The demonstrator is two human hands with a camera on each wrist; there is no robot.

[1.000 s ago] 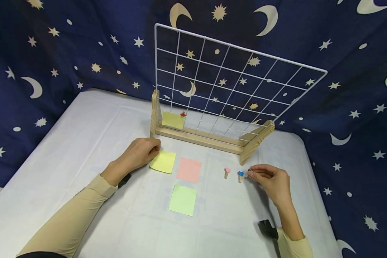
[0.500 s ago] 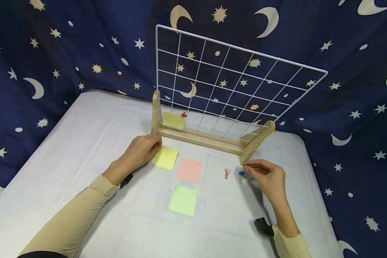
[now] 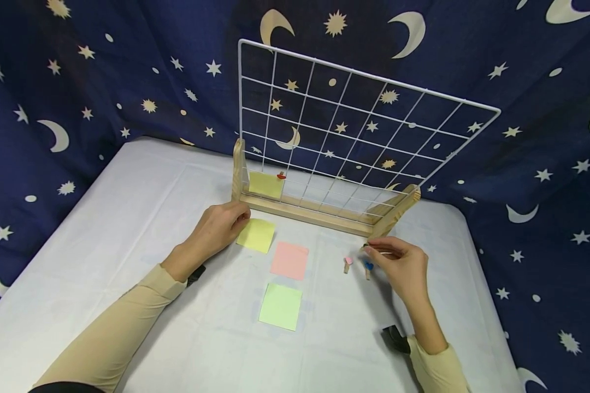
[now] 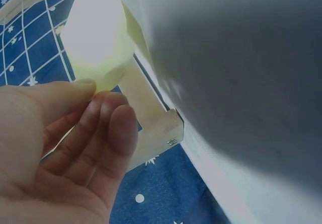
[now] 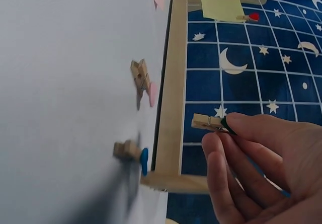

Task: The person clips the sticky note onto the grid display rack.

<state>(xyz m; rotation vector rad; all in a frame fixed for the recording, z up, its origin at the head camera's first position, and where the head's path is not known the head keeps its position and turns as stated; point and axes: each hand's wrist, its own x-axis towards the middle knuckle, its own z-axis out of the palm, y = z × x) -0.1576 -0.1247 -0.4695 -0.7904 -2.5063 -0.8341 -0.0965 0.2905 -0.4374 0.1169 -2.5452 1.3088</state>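
Note:
My left hand [image 3: 226, 221] pinches a yellow sticky note [image 3: 257, 236] at its corner, between thumb and fingers, just in front of the wooden stand's left foot. In the left wrist view the note curves up from the fingertips, washed out by glare. My right hand [image 3: 400, 265] pinches a small wooden clothespin [image 5: 204, 122] by its end with a dark green decoration, largely covered by the thumb. It is near the stand's right foot, its bare wooden tip pointing away from the fingers. Another yellow note [image 3: 265, 185] hangs low on the white wire grid [image 3: 314, 59], held by a red-topped clothespin [image 3: 281, 175].
A pink sticky note [image 3: 290, 261] and a green one [image 3: 281, 307] lie on the white tabletop. Beside my right hand lie a pink-heart clothespin [image 3: 347, 265] and a blue-heart clothespin [image 3: 368, 269]. The grid's wooden base [image 3: 314, 217] spans the back, before a star-patterned cloth [image 3: 142, 71].
My left hand has moved slightly away from me and right, carrying the yellow note along. The right hand has lifted the clothespin and shifted left, toward the stand's right foot.

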